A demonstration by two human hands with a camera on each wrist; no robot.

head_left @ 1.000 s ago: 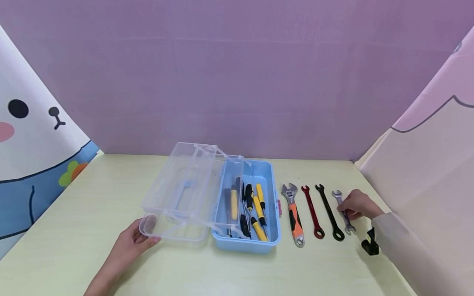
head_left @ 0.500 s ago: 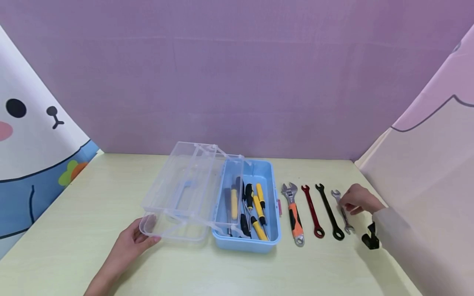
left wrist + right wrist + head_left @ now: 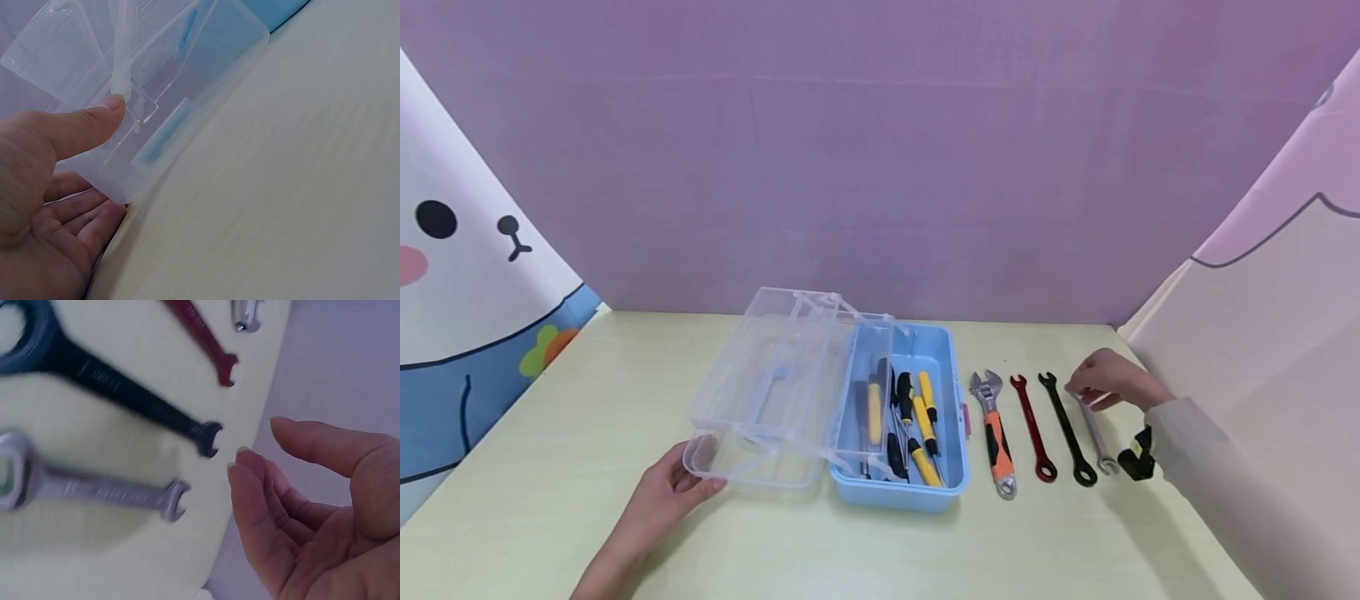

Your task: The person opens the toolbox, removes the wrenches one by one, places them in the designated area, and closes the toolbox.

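My left hand [image 3: 658, 498] holds the corner of a clear plastic lid [image 3: 767, 392] that is swung out to the left of a blue toolbox [image 3: 898, 498]. In the left wrist view the thumb lies on top of the lid [image 3: 206, 56] and the fingers are underneath. My right hand [image 3: 1108, 382] is over the far end of a silver wrench [image 3: 1096, 435]. The right wrist view shows its thumb and fingers apart, with nothing between them, beyond the tip of the silver wrench [image 3: 106, 491].
Screwdrivers with yellow or black handles, such as this yellow one [image 3: 926, 465], lie inside the toolbox. To its right stand in a row an orange-handled adjustable wrench [image 3: 997, 450], a red wrench [image 3: 1035, 429] and a black wrench [image 3: 1067, 429]. A purple backdrop [image 3: 880, 167] rises behind the table.
My right hand has moved away from the silver wrench's middle toward its far end, and the wrench stays on the table. The left hand and lid have not moved.
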